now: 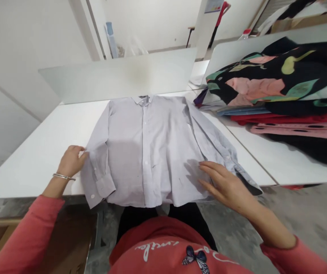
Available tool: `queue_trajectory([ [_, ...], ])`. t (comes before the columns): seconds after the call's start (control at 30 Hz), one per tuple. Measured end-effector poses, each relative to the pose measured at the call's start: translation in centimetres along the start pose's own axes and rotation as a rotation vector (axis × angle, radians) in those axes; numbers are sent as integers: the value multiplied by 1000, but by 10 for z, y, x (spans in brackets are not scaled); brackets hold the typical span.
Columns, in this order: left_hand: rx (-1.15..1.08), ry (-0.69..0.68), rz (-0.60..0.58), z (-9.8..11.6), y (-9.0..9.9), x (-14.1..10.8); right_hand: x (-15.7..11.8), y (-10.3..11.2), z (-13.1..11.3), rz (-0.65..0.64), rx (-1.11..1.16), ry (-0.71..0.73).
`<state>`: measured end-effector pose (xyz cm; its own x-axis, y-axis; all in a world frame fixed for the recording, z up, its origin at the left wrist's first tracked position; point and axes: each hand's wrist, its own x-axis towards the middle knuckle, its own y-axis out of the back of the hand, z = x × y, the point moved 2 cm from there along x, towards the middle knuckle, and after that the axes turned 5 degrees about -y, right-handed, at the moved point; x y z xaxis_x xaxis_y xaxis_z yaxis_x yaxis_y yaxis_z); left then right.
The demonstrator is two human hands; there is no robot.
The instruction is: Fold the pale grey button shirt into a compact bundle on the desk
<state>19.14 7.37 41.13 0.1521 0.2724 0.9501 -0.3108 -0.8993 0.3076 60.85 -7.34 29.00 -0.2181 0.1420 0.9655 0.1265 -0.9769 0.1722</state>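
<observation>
A light grey button-up shirt [129, 144] lies spread front side up on the white table, collar away from me and hem hanging slightly past the near edge. My left hand [72, 160] pinches the outer edge of the sleeve on the left, near its cuff, thumb and fingers closed on the cloth. Over the lower right of the shirt front, my right hand [223, 182] has its fingers stretched and apart, with a shadow on the fabric beneath. Whether those fingertips touch the shirt I cannot tell. The right sleeve slants out toward the table's near edge.
A pile of folded clothes [294, 125] covers the table at the right, a patterned garment [269, 76] on top. A low whitish partition [118, 78] runs along the back of the white table [32, 152]. An open cardboard box [57, 243] stands below at the left.
</observation>
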Motion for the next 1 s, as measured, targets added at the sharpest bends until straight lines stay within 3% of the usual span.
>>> queue_trajectory([
  [0.07, -61, -241, 94, 33, 4, -16, 1, -13, -7, -4, -54, 122],
  [0.1, -90, -387, 86, 51, 3, -25, 1, -19, -8, -6, -84, 172],
  [0.17, -100, -633, -54, 79, -7, -43, -1, -26, -7, -7, -140, 228],
  [0.23, -64, -724, -195, 90, -19, -57, -6, -28, 1, -7, -187, 232],
  [0.33, -26, -686, -255, 79, -28, -65, -16, -20, 17, 8, -242, 201],
  [0.43, -50, -680, -284, 60, -25, -66, -25, -9, 28, 21, -265, 184],
  [0.63, -56, -613, -349, 30, -6, -69, -42, 4, 19, 40, -83, 203],
  [0.8, 54, -534, -340, 16, 5, -80, -60, -12, 32, 10, -71, 308],
  [1.0, 23, -579, -219, 35, -9, -98, -70, -36, 64, 35, -54, 253],
])
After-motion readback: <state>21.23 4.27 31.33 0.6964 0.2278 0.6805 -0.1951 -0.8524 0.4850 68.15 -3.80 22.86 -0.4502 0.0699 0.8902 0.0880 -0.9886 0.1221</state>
